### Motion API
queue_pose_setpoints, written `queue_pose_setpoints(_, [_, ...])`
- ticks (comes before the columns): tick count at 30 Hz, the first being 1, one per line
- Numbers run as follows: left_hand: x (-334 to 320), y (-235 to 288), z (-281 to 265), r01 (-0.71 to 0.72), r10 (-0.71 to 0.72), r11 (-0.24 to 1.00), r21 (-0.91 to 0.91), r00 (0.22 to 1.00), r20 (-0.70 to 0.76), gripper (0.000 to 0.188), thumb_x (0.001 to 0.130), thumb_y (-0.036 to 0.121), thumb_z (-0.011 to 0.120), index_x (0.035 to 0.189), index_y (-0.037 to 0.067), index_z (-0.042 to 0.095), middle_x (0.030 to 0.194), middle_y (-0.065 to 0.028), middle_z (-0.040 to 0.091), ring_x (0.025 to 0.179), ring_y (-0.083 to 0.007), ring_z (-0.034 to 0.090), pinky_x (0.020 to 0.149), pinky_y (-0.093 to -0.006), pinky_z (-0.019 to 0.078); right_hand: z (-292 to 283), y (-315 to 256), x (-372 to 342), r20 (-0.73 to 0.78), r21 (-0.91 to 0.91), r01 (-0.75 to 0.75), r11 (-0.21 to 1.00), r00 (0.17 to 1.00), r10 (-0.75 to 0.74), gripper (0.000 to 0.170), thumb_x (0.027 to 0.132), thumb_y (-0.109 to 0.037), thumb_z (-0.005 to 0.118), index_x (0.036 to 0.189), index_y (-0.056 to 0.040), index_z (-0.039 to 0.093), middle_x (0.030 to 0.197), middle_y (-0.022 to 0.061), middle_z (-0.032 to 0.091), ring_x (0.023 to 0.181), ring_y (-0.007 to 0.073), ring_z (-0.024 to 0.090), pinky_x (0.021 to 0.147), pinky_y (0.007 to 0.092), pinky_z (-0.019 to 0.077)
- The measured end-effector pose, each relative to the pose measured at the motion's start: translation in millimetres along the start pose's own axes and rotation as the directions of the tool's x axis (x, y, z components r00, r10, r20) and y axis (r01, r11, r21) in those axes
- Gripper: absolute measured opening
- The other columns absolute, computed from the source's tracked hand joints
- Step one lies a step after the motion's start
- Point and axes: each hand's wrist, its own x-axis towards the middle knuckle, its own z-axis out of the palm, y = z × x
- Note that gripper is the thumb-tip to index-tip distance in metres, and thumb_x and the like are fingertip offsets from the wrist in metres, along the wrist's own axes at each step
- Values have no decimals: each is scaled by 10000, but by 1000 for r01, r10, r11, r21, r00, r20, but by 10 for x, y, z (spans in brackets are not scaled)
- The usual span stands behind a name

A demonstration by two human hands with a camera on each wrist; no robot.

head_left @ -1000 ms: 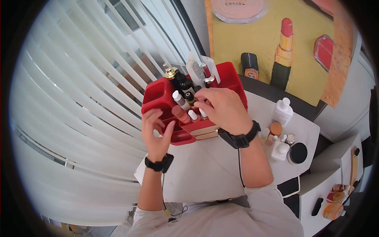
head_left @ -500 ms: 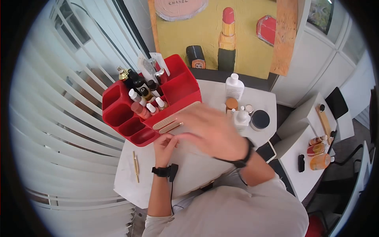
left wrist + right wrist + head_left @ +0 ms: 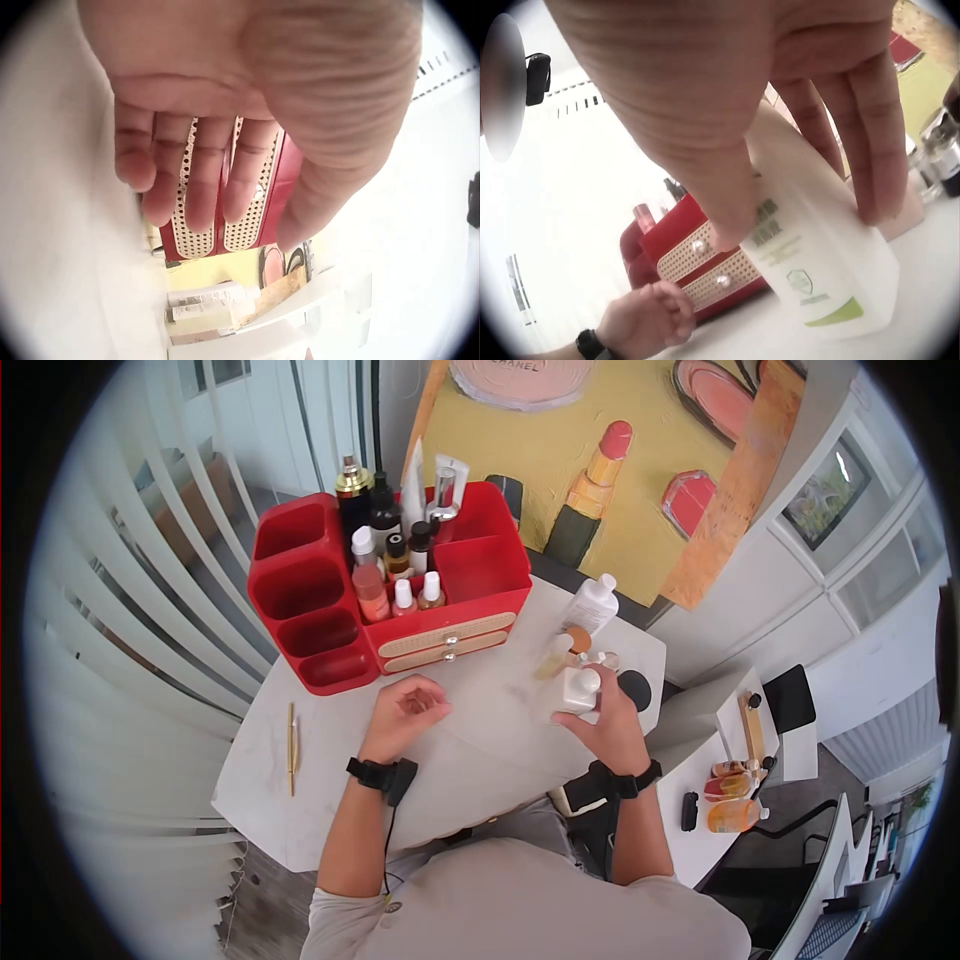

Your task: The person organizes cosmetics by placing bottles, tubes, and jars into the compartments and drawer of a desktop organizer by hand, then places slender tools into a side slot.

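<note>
My right hand point(image 3: 612, 735) grips a squarish white bottle point(image 3: 575, 690) at the right of the table, thumb on one side and fingers on the other. Green print shows on the bottle point(image 3: 825, 255) in the right wrist view, where it leans and its base is near the tabletop. My left hand point(image 3: 408, 715) holds nothing; its fingers are loosely bent, palm turned inward, in front of the red organizer point(image 3: 335, 678). Behind those fingers, the left wrist view shows the organizer's woven drawer fronts point(image 3: 199, 232). Several bottles, among them a pink one point(image 3: 370, 595), stand in the organizer.
Close behind the held bottle stand a taller white bottle point(image 3: 592, 605), a brown-orange lid point(image 3: 577, 640) and a black-lidded jar point(image 3: 634, 690). Slim gold sticks point(image 3: 292, 750) lie at the table's left. A makeup painting point(image 3: 560, 470) leans at the back, with blinds along the left.
My right hand has moved from the organizer across to the right and taken hold of the white bottle. The left hand has come down off the organizer to its front. The head view has shifted.
</note>
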Motion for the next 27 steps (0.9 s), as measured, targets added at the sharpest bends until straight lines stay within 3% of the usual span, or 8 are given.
queue_pose_setpoints(3, [-24, 172, 86, -69, 46, 979, 191, 991, 122, 392, 816, 60, 874, 1164, 61, 693, 1100, -3, 697, 962, -118, 644, 788, -267, 511, 197, -179, 59, 127, 94, -31, 995, 992, 19, 829, 793, -194, 923, 1466, -41, 463, 1151, 195, 695, 907, 309, 757, 806, 374, 614])
queue_pose_setpoints(5, [-43, 289, 208, -274, 220, 913, 302, 955, 200, 721, 725, 87, 930, 1368, 72, 605, 1259, -46, 655, 1127, -162, 641, 958, -318, 518, 379, -356, 54, 161, 135, -9, 991, 987, -13, 846, 800, -179, 923, 1478, -29, 440, 1083, 180, 714, 912, 295, 769, 810, 367, 621])
queue_pose_setpoints(8, [-56, 287, 245, -274, 198, 908, 317, 947, 254, 928, 677, 98, 967, 1485, 94, 513, 1360, -69, 612, 1222, -178, 610, 1035, -334, 493, 632, -635, 19, 227, 428, -42, 903, 972, -63, 772, 841, -106, 850, 1507, -53, 463, 1318, 209, 645, 845, 251, 743, 729, 349, 607])
queue_pose_setpoints(12, [-70, 229, 126, -109, 101, 993, 46, 984, 149, 897, 663, 60, 967, 1452, 86, 541, 1327, -65, 644, 1204, -165, 620, 1023, -334, 506, 466, -548, 217, 174, 394, 88, 915, 970, -169, 736, 841, -92, 843, 1492, -71, 501, 1376, 191, 619, 871, 236, 731, 722, 343, 606])
queue_pose_setpoints(14, [-64, 368, 70, -72, 62, 992, 108, 994, 95, 822, 665, 28, 955, 1389, 72, 569, 1232, -49, 690, 1154, -153, 641, 983, -329, 527, 228, -378, 431, -95, -214, 234, 948, 961, -259, 599, 816, -46, 819, 1376, -108, 616, 1299, 155, 627, 944, 319, 704, 771, 409, 595])
queue_pose_setpoints(17, [-70, 268, 46, -42, 37, 996, 76, 997, 64, 653, 687, 16, 929, 1259, 78, 620, 1118, -20, 712, 1070, -139, 660, 928, -322, 544, 62, -159, 666, -70, -374, 257, 891, 950, -304, 419, 821, -44, 796, 1220, -95, 678, 1141, 123, 666, 949, 353, 679, 833, 465, 564])
queue_pose_setpoints(23, [-68, 273, -79, -42, 37, 995, 90, 998, 60, 587, 700, 101, 928, 1207, 44, 636, 1051, -21, 661, 994, -137, 642, 893, -313, 541, 23, -127, 901, 191, -86, 339, 937, 928, -318, 297, 836, -64, 796, 1120, -67, 711, 980, 114, 695, 871, 309, 679, 764, 410, 556])
queue_pose_setpoints(27, [-63, 284, -176, -86, 88, 991, 103, 996, -19, 485, 701, 41, 917, 1114, 75, 665, 1038, -1, 698, 984, -126, 653, 880, -312, 542, -520, -632, 1150, 146, 55, 311, 949, 938, -316, 225, 875, -80, 796, 1086, -54, 720, 929, 90, 728, 783, 215, 671, 731, 330, 538])
